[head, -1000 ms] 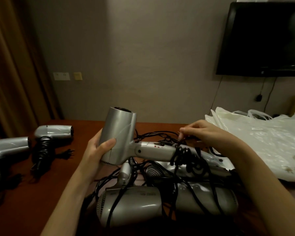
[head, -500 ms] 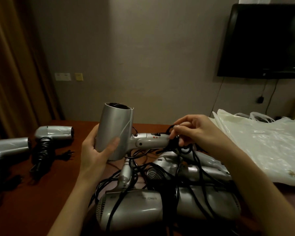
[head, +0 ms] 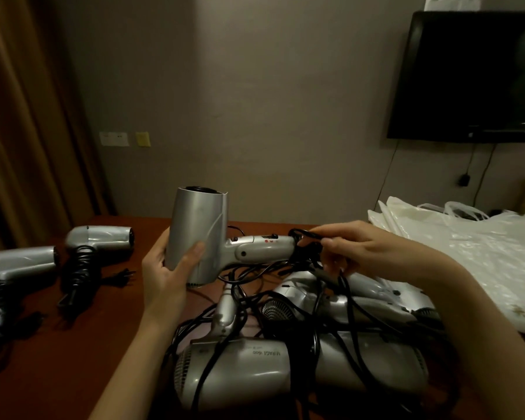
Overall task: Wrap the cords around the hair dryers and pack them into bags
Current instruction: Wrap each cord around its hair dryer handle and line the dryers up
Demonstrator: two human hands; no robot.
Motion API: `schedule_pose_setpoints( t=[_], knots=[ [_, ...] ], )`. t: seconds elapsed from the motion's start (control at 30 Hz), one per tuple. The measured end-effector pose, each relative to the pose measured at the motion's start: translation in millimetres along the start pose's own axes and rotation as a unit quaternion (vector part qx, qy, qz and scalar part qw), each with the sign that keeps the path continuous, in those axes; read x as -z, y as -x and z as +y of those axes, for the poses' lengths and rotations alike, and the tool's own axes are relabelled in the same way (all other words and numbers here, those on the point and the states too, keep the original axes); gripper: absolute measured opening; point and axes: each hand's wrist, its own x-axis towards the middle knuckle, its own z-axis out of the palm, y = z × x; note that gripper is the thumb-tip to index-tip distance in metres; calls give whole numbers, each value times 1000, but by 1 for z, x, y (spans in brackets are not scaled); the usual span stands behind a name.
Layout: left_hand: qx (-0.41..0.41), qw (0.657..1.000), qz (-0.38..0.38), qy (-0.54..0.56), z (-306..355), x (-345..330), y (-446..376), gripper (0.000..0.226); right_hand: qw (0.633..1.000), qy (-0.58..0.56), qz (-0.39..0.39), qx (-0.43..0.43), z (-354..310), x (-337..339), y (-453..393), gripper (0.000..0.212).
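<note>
Currently the left hand (head: 167, 275) grips the barrel of the held hair dryer (head: 198, 236), nozzle up, above the red-brown table (head: 103, 322). Right hand (head: 364, 253) pinches black cord (head: 305, 244) at the dryer's handle end. Below the dryer lies a tangled pile of dryers (head: 285, 359); right of it, plastic bags (head: 482, 253); left, two wrapped dryers (head: 97, 241).

A single head-worn wide-angle view looks forward and slightly down across the table (head: 103, 328), near the hands at frame centre; the wall fills the upper frame, the television (head: 473, 77) upper right
</note>
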Motion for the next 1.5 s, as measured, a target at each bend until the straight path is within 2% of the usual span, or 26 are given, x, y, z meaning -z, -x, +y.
schedule_pose_setpoints(
  t=[0.1, 0.17, 0.2, 0.27, 0.33, 0.4, 0.47, 0.53, 0.67, 0.73, 0.93, 1.1, 1.2, 1.27, 1.37, 1.5],
  knots=[
    [-2, 1000, 0, -1, 2, -2, 0, 43, 995, -68, -69, -26, -2, 6, 10, 30],
    [-7, 1000, 11, 1, 3, -2, 0, 45, 988, -124, -87, -21, -2, 5, 9, 26],
    [-8, 1000, 22, 3, 3, -1, 0, 45, 987, -147, -71, -16, -3, 3, 7, 23],
    [-4, 999, 45, 3, 3, 1, 0, 43, 983, -184, 9, -9, -3, -6, -1, 15],
    [-2, 998, 60, 2, 2, 1, -1, 44, 980, -171, 98, 14, -4, -19, -11, 8],
    [0, 997, 76, 0, -1, 0, -1, 55, 981, -137, 131, 45, -4, -31, -19, 6],
    [1, 996, 93, 0, -3, 0, -2, 69, 984, -122, 113, 57, -5, -38, -22, 16],
    [2, 995, 98, 4, -3, -1, -1, 74, 991, -107, 71, 44, -5, -37, -20, 30],
    [19, 994, 103, 27, -3, -2, 0, 69, 1000, -5, -9, 24, -5, -32, -14, 60],
    [35, 992, 112, 48, -4, -1, -1, 62, 999, -2, -49, 20, -6, -33, -11, 67],
    [74, 986, 112, 98, -7, 0, -5, 48, 999, 18, -13, 49, -5, -34, -15, 67],
    [113, 977, 87, 157, -5, -4, -6, 61, 998, 35, 16, 57, -6, -34, -14, 59],
    [135, 972, 71, 176, -3, -6, -6, 94, 997, 68, 24, 39, -4, -29, -14, 55],
    [154, 969, 51, 188, -3, -8, -6, 108, 996, 76, 23, 44, -5, -26, -12, 48],
    [177, 957, -10, 231, -2, -7, -6, 107, 997, 76, 22, 25, -4, -29, -11, 18],
    [199, 944, -87, 247, 6, -8, -6, 108, 996, 81, 40, -1, -3, -14, -2, 26]
  ],
)
